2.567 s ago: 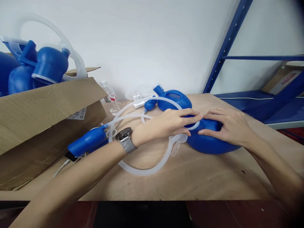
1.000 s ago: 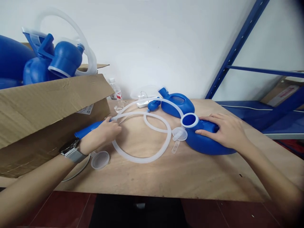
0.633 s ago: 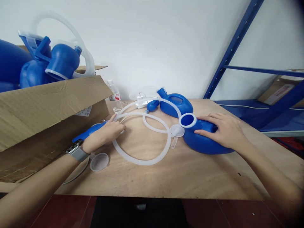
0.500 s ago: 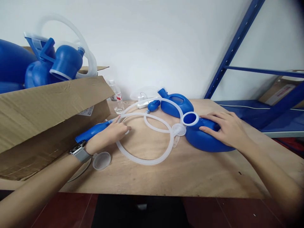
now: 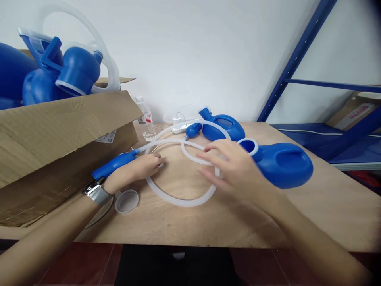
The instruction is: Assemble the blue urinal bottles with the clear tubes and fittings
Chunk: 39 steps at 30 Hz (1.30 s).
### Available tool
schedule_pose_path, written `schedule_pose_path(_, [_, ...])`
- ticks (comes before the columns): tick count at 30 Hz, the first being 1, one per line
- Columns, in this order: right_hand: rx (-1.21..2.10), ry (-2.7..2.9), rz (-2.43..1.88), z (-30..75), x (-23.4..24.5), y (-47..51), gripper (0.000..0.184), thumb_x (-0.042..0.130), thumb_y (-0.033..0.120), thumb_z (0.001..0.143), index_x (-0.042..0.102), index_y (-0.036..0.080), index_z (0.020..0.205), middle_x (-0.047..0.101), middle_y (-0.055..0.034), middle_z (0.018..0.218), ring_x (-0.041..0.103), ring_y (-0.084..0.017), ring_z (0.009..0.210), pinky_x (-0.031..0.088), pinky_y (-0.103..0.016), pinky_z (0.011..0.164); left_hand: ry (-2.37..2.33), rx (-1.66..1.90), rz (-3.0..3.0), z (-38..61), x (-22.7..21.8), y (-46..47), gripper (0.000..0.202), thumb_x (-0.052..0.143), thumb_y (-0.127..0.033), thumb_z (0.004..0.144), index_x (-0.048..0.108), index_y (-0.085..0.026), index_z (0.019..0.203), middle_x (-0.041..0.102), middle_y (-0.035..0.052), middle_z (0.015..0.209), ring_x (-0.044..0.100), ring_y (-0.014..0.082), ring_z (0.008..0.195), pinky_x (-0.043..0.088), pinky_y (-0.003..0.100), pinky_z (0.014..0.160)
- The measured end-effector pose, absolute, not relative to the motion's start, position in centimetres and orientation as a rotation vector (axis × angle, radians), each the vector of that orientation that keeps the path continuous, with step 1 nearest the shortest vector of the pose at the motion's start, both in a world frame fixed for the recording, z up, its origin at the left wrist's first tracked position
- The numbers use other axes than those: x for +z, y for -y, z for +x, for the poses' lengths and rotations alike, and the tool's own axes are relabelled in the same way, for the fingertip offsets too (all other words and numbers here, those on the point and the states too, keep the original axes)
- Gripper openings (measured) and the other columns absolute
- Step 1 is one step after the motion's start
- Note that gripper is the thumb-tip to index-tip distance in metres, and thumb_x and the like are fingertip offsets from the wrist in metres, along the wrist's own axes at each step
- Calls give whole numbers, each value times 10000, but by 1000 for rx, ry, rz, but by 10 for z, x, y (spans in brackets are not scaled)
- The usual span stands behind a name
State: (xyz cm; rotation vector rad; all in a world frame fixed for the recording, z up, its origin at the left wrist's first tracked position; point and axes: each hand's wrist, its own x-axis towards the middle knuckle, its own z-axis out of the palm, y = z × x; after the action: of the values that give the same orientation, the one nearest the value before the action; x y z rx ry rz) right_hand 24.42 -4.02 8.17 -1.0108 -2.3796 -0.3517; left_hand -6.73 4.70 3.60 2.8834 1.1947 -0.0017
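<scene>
My left hand (image 5: 146, 166) rests on the table with curled fingers, a small whitish piece just showing at the fingertips; what it is I cannot make out. Beside the wrist lies a blue funnel-like piece (image 5: 114, 165), joined to a long translucent hose (image 5: 181, 201) looped across the table. Over the hose's right side hovers my right hand (image 5: 230, 165), slightly blurred, fingers spread and holding nothing visible. To its right a blue urinal bottle (image 5: 287, 167) lies with its white-rimmed mouth toward the hand. A clear round cap (image 5: 127, 201) sits below the left wrist.
A cardboard box (image 5: 68, 135) full of blue urinals and hose stands at the left. Behind are a water bottle (image 5: 146, 119), a power strip (image 5: 184, 126), a small blue bulb-shaped piece (image 5: 193, 130) and another blue urinal bottle (image 5: 224, 128). A blue shelf frame (image 5: 294, 59) rises at right.
My right hand has let go of the blue urinal bottle and moved left over the hose, covering the clear lid there. The bottle now sits a little further right. My left hand has barely moved.
</scene>
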Motion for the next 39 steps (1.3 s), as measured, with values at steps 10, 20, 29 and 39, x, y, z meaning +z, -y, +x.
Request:
schedule_pose_path(10, [86,2447,-1144,208,-12,4,444,570,499,1038,688,221,1363,633,-135,1418,542,-314,1336,359,-557,1192,-1265,-237,3138,-62,26,-30,352,399,-44,958,658,-131,1179,666,150,1054,626,269,908,486,396,841])
schedule_pose_path(20, [107,2422,-1230,225,-10,-9,286,623,376,1011,761,218,1205,660,-119,1317,548,-311,1270,362,-540,1155,-1884,651,3453,-121,89,26,352,420,-360,1039,729,-197,1083,659,89,972,587,260,862,399,435,848])
schedule_pose_path(29, [64,2465,-1248,229,-8,-13,275,602,349,1022,756,195,1191,686,-116,1250,581,-300,1238,369,-535,1152,-2162,561,3174,-123,66,33,426,541,-624,925,655,-213,915,466,26,729,486,259,697,342,502,859])
schedule_pose_path(39, [-11,2349,-1145,230,-5,-13,582,585,306,1010,456,208,1568,600,-168,1399,548,-339,1326,472,-561,1107,-2248,516,3095,-87,65,28,331,605,-518,926,629,-196,854,618,88,849,590,304,744,351,699,1025])
